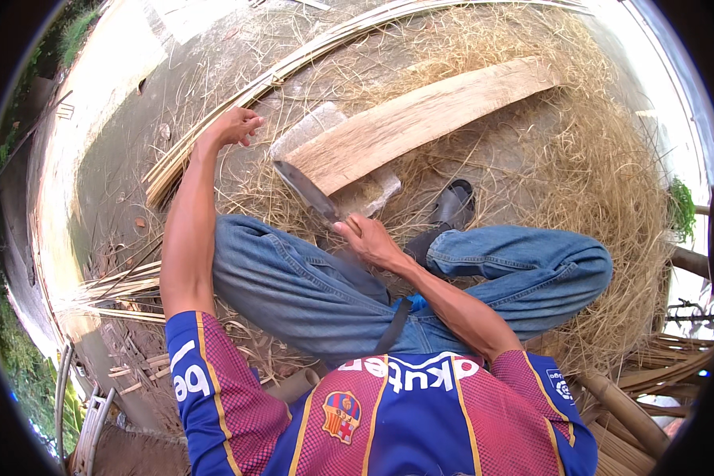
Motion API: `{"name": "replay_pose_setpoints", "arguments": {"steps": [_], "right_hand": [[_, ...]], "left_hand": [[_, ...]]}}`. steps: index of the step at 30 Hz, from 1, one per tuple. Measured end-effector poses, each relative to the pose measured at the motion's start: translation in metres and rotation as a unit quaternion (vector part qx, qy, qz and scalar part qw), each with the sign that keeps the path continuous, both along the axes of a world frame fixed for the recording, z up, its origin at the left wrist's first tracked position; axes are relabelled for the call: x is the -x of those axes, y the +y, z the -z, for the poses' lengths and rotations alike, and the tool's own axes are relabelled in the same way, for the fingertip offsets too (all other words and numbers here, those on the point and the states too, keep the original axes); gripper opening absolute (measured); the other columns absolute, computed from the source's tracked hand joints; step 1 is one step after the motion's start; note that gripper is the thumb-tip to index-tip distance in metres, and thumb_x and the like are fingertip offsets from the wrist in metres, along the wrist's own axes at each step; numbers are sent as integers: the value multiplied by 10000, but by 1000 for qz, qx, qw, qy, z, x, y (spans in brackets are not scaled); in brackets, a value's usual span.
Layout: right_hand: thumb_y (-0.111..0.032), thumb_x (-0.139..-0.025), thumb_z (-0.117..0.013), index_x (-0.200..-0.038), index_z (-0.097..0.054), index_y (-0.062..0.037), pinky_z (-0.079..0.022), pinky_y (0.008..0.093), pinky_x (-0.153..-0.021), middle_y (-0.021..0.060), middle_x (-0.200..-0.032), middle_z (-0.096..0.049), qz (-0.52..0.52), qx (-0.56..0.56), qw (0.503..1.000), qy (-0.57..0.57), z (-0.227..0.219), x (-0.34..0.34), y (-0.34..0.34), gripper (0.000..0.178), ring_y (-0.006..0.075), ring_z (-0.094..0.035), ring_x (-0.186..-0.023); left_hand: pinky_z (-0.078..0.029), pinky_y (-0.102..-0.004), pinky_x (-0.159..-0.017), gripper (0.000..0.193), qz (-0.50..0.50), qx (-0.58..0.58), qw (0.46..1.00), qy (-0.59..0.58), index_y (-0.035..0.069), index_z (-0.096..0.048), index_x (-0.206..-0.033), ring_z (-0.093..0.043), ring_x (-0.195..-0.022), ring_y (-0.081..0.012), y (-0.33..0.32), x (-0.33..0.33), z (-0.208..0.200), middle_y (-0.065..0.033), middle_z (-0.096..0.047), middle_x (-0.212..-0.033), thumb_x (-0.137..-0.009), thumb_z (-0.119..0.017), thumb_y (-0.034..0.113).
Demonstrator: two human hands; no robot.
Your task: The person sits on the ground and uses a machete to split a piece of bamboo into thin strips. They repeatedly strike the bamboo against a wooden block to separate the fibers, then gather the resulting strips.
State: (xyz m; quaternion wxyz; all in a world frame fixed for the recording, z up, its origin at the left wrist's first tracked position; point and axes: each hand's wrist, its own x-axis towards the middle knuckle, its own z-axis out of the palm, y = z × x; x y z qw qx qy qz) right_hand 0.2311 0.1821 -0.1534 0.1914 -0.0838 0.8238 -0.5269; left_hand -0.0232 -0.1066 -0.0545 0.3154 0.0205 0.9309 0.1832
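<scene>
My right hand [369, 239] is closed around the handle of a large knife [308, 192] in front of my lap. Its broad dark blade points away to the left, the tip by the near left end of a wooden board [420, 123]. That board lies slantwise on a pale rectangular block [317, 127], which shows on both sides of it. Out to the left, my left hand [236, 127] hovers beside a long bundle of thin split strips [293, 65]. Its fingers are loosely bent and apart, with nothing visible in them.
Dry straw-like shavings [563, 190] cover the ground at the right and around the board. More split strips [127, 289] lie left of my knee. My legs in jeans [293, 278] are folded close below the block. A thick pole [623, 412] stands at lower right.
</scene>
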Motion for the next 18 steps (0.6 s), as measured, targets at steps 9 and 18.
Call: {"name": "replay_pose_setpoints", "arguments": {"steps": [9,18], "right_hand": [[-470,-1038,-490,-954,-456,-80,-482,266,-419,16,-712,-492,401,242,871,-148,-6,45,34,401,96,-522,-503],[-395,-1003,-572,-920,-536,2,-459,366,-473,81,-610,-556,297,155,924,-184,-25,16,-14,408,177,-570,-487]], "left_hand": [[-552,-366,-760,462,1,22,1000,-21,42,-645,-1255,-710,-783,-167,-7,2,1,-112,-717,-1028,-1026,-526,426],[-548,-349,-706,444,11,-1,1000,-7,35,-662,-1214,-719,-763,-171,1,0,0,-105,-717,-1011,-1024,-531,414]]}}
